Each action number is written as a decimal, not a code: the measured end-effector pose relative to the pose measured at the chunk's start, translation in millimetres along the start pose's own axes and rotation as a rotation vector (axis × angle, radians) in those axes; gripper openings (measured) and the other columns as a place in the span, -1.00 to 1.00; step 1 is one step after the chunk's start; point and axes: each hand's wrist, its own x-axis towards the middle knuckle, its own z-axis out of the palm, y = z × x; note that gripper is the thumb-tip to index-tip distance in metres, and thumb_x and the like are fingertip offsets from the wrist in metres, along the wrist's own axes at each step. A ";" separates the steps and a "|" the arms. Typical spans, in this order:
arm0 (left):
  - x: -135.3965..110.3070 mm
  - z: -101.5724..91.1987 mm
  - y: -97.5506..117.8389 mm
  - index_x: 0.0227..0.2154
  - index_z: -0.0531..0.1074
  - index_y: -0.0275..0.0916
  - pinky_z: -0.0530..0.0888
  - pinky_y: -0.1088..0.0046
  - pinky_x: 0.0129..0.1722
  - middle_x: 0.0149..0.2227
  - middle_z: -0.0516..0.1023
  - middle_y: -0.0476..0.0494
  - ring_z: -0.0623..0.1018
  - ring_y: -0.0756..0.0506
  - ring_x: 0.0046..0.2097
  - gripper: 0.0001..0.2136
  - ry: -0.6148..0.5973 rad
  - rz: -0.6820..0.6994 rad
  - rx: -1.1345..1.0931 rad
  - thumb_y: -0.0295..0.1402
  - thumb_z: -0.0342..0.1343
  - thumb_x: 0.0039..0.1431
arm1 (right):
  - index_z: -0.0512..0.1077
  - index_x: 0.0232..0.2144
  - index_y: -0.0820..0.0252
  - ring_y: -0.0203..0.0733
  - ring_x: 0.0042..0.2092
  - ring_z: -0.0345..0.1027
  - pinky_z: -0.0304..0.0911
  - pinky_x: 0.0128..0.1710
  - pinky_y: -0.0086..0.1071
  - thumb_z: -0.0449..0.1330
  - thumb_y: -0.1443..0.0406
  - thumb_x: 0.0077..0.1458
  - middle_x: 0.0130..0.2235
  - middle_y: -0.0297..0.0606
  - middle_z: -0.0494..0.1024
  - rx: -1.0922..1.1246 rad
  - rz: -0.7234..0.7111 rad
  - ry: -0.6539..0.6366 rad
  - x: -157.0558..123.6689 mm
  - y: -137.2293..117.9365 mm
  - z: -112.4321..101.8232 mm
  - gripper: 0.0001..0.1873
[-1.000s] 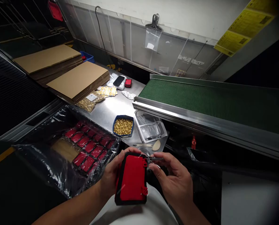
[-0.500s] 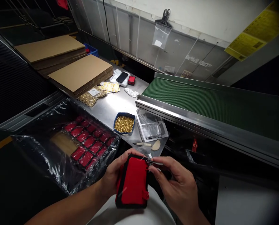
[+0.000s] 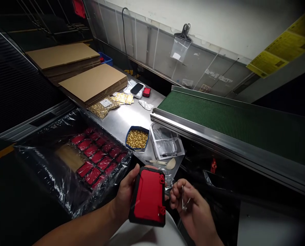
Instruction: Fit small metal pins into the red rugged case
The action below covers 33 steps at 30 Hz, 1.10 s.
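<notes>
My left hand (image 3: 125, 193) grips a red panel with a black frame (image 3: 148, 195) from its left side, holding it upright over my lap. My right hand (image 3: 187, 201) is just to the right of the panel, fingers curled around a thin metal tool that looks like tweezers (image 3: 183, 200), its tips pointing down. The hand is a little apart from the panel's right edge, near the small red tabs.
A plastic-lined box of several red panels (image 3: 96, 157) sits at my left. On the steel table (image 3: 121, 118) are a blue tray of small gold parts (image 3: 137, 138), a clear plastic tray (image 3: 166, 143), bags, a phone (image 3: 137, 88) and cardboard stacks (image 3: 93, 82). A green conveyor (image 3: 231, 116) runs at the right.
My right hand drew back from the panel's upper right corner and dropped lower, turning the tool downward. The left hand tilted the panel slightly.
</notes>
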 end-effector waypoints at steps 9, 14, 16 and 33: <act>2.5 4.9 5.9 -0.05 0.46 -0.49 0.51 0.26 -0.21 -0.12 0.56 -0.44 0.60 -0.32 -0.19 -0.34 -0.046 -0.103 -0.129 0.11 -0.11 0.22 | 0.32 -0.01 0.15 -0.30 -0.31 0.36 0.32 -0.36 -0.44 0.19 0.14 0.13 -0.23 -0.24 0.45 -0.420 -0.118 0.076 -3.2 -12.8 16.0 -0.60; -2.2 0.0 6.7 -0.08 0.45 -0.48 0.50 0.24 -0.24 -0.14 0.56 -0.44 0.60 -0.35 -0.22 -0.32 0.018 -0.132 -0.127 0.15 -0.09 0.17 | 0.33 -0.06 0.15 -0.49 -0.57 0.11 0.02 -0.62 -0.57 0.04 -0.03 0.20 -0.41 -0.36 0.39 -0.583 -0.128 0.164 1.6 -12.4 5.6 -0.56; -4.1 0.3 7.3 -0.08 0.45 -0.48 0.49 0.23 -0.21 -0.13 0.56 -0.44 0.60 -0.35 -0.22 -0.32 0.024 -0.118 -0.124 0.15 -0.07 0.16 | 0.37 -0.10 0.16 -0.46 -0.46 0.17 0.11 -0.52 -0.59 0.06 -0.02 0.19 -0.37 -0.35 0.39 -0.580 -0.071 0.189 3.8 -5.1 -5.3 -0.57; -17.9 4.5 0.2 -0.12 0.43 -0.26 0.52 0.17 -0.26 -0.23 0.57 -0.31 0.60 -0.32 -0.25 -0.59 0.085 0.083 -0.005 0.00 0.03 0.20 | 0.28 0.10 0.07 -0.20 -0.16 0.46 0.42 -0.14 -0.33 0.28 0.13 0.06 -0.05 -0.15 0.52 -0.821 -0.472 0.167 -7.1 -18.3 24.2 -0.43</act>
